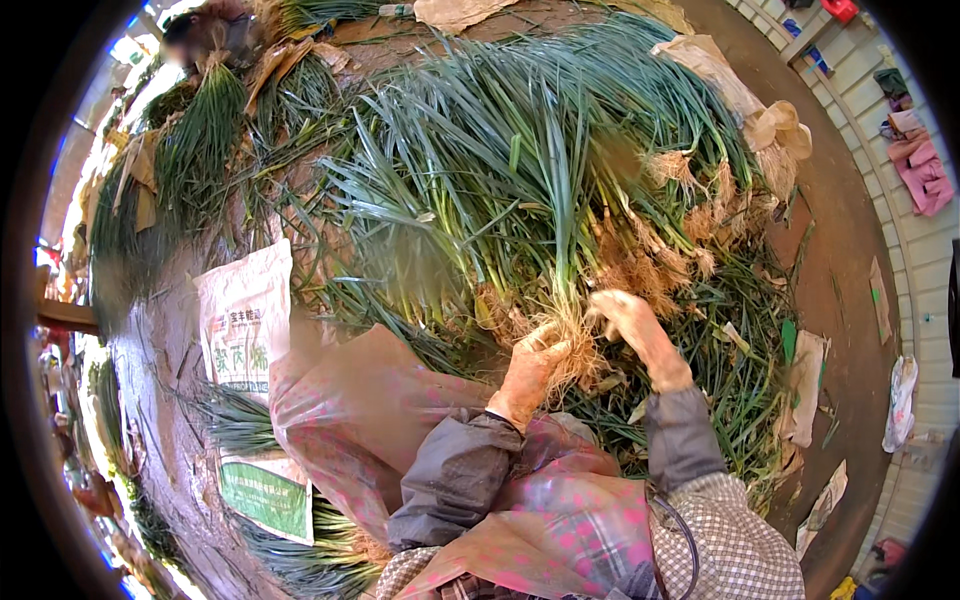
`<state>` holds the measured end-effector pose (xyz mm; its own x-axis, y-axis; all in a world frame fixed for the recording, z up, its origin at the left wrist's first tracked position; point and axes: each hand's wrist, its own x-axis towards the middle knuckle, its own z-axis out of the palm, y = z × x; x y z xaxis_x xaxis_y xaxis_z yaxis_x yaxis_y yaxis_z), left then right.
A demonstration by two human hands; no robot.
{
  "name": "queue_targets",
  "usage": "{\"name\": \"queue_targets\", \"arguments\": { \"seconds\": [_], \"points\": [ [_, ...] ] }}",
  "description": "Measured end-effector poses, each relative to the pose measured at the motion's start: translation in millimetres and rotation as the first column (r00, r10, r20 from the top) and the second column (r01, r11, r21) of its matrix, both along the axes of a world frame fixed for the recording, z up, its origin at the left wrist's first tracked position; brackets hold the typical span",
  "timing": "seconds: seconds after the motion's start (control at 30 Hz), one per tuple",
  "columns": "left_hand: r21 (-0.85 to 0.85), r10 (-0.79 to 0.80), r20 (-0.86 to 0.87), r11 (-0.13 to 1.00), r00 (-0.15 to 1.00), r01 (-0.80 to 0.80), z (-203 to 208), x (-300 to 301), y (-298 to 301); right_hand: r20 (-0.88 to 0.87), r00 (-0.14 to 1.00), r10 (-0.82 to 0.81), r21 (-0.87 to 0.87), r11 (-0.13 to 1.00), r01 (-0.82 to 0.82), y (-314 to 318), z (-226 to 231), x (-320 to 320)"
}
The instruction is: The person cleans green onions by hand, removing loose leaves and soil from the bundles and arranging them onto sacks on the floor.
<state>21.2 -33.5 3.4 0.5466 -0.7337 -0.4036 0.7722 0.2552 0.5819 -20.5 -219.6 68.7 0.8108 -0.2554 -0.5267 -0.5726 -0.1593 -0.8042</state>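
Long green leek bunch (560,230) at frame centre, pale tangled roots at its base. Left hand (530,370) clamped around the root end; right hand (632,325) touching the roots from the right, fingers curled, grip hard to make out. Leaf pile (450,150) behind. Printed sack (245,310) at left, partly hidden under pink plastic apron (350,420).

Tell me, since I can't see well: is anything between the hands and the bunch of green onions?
Nothing visible. The left hand grips the bunch of green onions at its roots, and the right hand touches the same roots.
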Motion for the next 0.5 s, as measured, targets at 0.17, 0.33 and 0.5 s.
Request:
{"name": "queue_targets", "arguments": {
  "seconds": [0.17, 0.33, 0.5],
  "points": [
    [0.421, -0.157, 0.646, 0.889, 0.747, -0.178, -10.2, -4.0, -7.9, 0.287, 0.953, 0.095, -0.284, 0.959, -0.010, -34.3, -114.4, 38.1],
    [0.338, 0.021, 0.561, 0.907, 0.828, -0.252, 36.4, 16.0, 33.7, 0.335, 0.927, -0.171, -0.018, 0.982, 0.188, -16.2, -32.8, 38.9],
    [-0.023, -0.035, 0.113, 0.999, 0.993, 0.037, 21.1, -16.4, -1.5, 0.237, 0.966, -0.104, -0.367, 0.911, 0.188, 19.5, -37.4, 37.0]
  ]
}}
